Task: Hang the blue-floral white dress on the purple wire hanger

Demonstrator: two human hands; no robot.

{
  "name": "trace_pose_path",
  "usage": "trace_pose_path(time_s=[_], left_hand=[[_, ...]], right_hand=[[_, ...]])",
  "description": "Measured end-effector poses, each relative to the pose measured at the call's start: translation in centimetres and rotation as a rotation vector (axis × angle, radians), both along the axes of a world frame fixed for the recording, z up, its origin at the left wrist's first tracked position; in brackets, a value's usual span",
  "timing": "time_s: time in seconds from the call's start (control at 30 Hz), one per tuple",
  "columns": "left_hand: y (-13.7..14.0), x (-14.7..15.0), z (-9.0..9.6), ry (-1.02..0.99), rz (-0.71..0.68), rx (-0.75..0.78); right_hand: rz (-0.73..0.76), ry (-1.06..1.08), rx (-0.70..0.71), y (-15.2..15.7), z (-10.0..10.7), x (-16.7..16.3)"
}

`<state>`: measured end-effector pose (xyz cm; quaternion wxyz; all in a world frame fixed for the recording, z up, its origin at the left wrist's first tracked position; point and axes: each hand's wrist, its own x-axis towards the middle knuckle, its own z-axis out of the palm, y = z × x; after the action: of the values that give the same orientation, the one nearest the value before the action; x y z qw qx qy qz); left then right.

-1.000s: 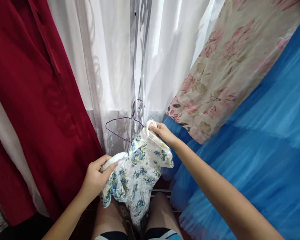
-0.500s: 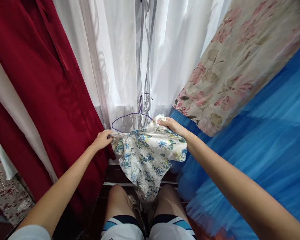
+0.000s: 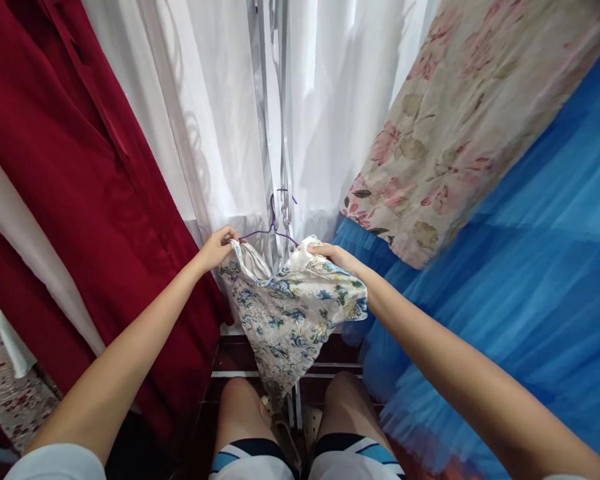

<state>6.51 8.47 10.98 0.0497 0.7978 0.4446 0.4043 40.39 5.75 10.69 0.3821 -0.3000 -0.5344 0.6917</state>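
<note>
A white blouse with blue and yellow flowers (image 3: 285, 313) hangs between my hands above my knees. My left hand (image 3: 219, 248) is closed on its left shoulder, right at the end of a purple hanger (image 3: 273, 223). My right hand (image 3: 335, 257) pinches the other shoulder, thumb on top of the cloth. Both hanger arms run into the neckline, and their ends are hidden by the cloth and my fingers. The hanger's hook sticks up in front of white ribbons (image 3: 275, 120).
White drapes (image 3: 220, 100) hang straight ahead. Dark red cloth (image 3: 95, 200) hangs at the left. On the right are a cream floral cloth (image 3: 430, 153) and blue tulle (image 3: 520, 300). A light clog (image 3: 311, 423) shows between my legs on the dark floor.
My left hand has risen and moved slightly right, lifting the left shoulder over the hanger's left arm, which was bare before. My right hand keeps its hold. The view has shifted slightly.
</note>
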Motion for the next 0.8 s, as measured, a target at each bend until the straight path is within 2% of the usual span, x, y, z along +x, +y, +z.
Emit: trace_pose_path(time_s=[0.1, 0.2, 0.3, 0.4, 0.47, 0.53, 0.63, 0.73, 0.8], left_hand=[[-0.4, 1.7, 0.2, -0.196, -0.035, -0.028], [-1.0, 1.5, -0.4, -0.395, 0.074, -0.023], [-2.3, 0.8, -1.7, -0.414, 0.155, -0.018], [-4.1, 1.4, -2.6, -0.412, 0.163, 0.015], [-5.3, 2.5, -2.4, -0.371, 0.138, 0.057], [-6.3, 3.9, -1.5, -0.285, 0.119, 0.092], [-6.8, 5.1, -0.1, -0.15, 0.121, 0.098], [-5.9, 4.8, 0.1, -0.202, 0.164, 0.062], [-4.8, 4.0, -0.4, -0.303, 0.199, 0.039]], right_hand=[[-0.02, -0.043, 0.004, 0.1, 0.3, 1.2], [-0.131, 0.027, 0.097, -0.8, 0.0, 3.5], [-0.318, 0.095, 0.201, -3.2, -2.0, 5.7], [-0.506, 0.012, 0.3, -5.7, -4.4, 6.7], [-0.594, 0.009, 0.348, -6.4, -4.7, 6.5], [-0.671, 0.065, 0.38, -6.1, -3.4, 6.0], [-0.725, 0.161, 0.383, -4.6, 0.0, 4.8], [-0.685, 0.185, 0.393, -4.2, 2.3, 3.2], [-0.607, 0.12, 0.496, -5.5, 2.7, 1.7]])
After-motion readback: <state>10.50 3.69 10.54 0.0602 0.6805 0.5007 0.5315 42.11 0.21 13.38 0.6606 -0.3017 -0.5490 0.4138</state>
